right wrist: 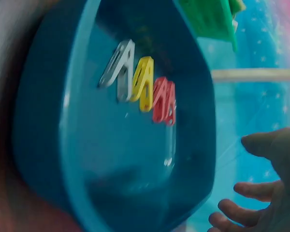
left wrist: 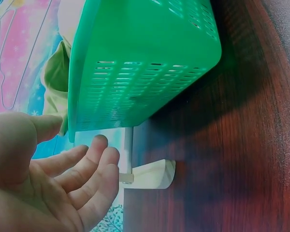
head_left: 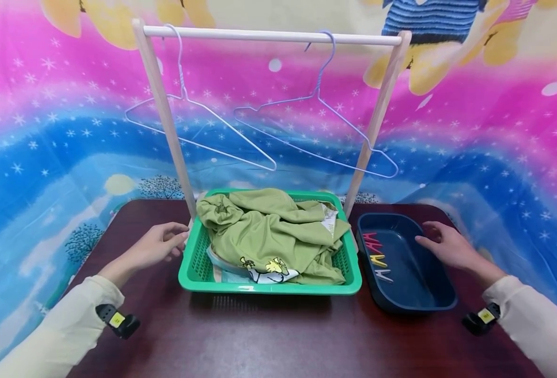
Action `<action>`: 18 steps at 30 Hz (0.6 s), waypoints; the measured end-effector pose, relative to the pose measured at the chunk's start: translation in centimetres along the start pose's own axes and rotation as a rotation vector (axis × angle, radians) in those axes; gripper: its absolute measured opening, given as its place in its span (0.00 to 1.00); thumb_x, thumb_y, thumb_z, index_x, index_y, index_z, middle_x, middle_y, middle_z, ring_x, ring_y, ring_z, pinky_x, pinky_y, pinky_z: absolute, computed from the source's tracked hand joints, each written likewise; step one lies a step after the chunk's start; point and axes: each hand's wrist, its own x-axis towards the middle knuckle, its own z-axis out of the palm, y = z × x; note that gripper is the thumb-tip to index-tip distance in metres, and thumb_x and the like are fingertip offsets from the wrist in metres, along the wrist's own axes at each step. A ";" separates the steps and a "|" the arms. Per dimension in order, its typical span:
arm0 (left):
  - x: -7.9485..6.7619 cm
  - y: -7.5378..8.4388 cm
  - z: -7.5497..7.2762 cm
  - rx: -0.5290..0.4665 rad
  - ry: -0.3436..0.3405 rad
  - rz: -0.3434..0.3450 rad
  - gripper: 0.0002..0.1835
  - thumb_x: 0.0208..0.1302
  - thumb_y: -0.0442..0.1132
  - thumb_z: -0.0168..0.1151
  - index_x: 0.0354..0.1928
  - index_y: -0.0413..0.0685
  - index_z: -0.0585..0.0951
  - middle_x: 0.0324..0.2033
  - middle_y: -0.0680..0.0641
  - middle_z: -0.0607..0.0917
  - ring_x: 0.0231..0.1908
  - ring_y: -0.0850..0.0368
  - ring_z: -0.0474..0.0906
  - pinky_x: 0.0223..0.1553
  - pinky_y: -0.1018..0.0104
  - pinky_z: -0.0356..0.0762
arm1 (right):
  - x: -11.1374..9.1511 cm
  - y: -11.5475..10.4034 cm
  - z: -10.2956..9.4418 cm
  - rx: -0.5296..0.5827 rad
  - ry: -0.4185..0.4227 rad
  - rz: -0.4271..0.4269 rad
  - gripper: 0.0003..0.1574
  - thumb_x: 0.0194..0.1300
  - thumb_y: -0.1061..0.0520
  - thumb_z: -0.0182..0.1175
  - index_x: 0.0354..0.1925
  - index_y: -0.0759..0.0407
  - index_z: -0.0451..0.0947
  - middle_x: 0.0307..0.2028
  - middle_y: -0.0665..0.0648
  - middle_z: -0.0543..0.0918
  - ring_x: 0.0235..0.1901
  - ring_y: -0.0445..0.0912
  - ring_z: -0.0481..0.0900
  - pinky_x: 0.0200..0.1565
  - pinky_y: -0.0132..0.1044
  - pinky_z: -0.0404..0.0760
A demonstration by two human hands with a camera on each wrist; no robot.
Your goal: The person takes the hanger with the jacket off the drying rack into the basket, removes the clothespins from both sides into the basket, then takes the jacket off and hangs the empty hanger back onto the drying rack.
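My left hand (head_left: 162, 242), fingers loosely bent and holding nothing, hovers at the left side of a green plastic basket (head_left: 269, 288). In the left wrist view its fingertips come close to the slotted basket wall (left wrist: 130, 96). A crumpled olive-green garment (head_left: 269, 236) with a cartoon print fills the basket, with some light blue cloth (head_left: 226, 268) under it. Over the right rim of a dark blue tub (head_left: 411, 283), my right hand (head_left: 449, 245) hangs with relaxed, empty fingers. Inside the tub lie red clothespins (head_left: 370, 242), a yellow clothespin (head_left: 378, 260) and a grey clothespin (head_left: 383, 275).
Behind the basket stands a wooden rack (head_left: 269, 35), its posts rising on either side. From its bar hang a white wire hanger (head_left: 226, 153) and a lavender wire hanger (head_left: 297, 151). Everything stands on a dark red-brown table (head_left: 269, 336) before a colourful printed cloth (head_left: 61, 105).
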 end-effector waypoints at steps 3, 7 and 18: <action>0.0 -0.2 0.0 -0.008 0.001 0.005 0.28 0.81 0.45 0.47 0.70 0.27 0.64 0.38 0.41 0.84 0.38 0.49 0.82 0.35 0.59 0.82 | -0.2 1.2 0.0 -0.054 -0.033 0.021 0.45 0.76 0.48 0.55 0.70 0.83 0.53 0.61 0.86 0.67 0.56 0.77 0.72 0.49 0.66 0.77; -0.1 -0.1 0.0 -0.010 -0.002 0.006 0.28 0.81 0.45 0.47 0.69 0.27 0.65 0.38 0.41 0.84 0.38 0.49 0.83 0.35 0.58 0.83 | -0.5 2.4 0.2 -0.084 -0.070 0.000 0.41 0.71 0.59 0.60 0.66 0.88 0.56 0.54 0.86 0.73 0.48 0.73 0.79 0.44 0.59 0.81; -0.5 0.2 -0.2 0.015 -0.001 0.009 0.27 0.81 0.44 0.46 0.68 0.28 0.66 0.41 0.39 0.85 0.39 0.50 0.83 0.37 0.57 0.83 | -0.9 3.1 0.7 -0.060 -0.081 -0.071 0.29 0.69 0.69 0.56 0.61 0.89 0.64 0.49 0.85 0.78 0.46 0.72 0.81 0.40 0.54 0.85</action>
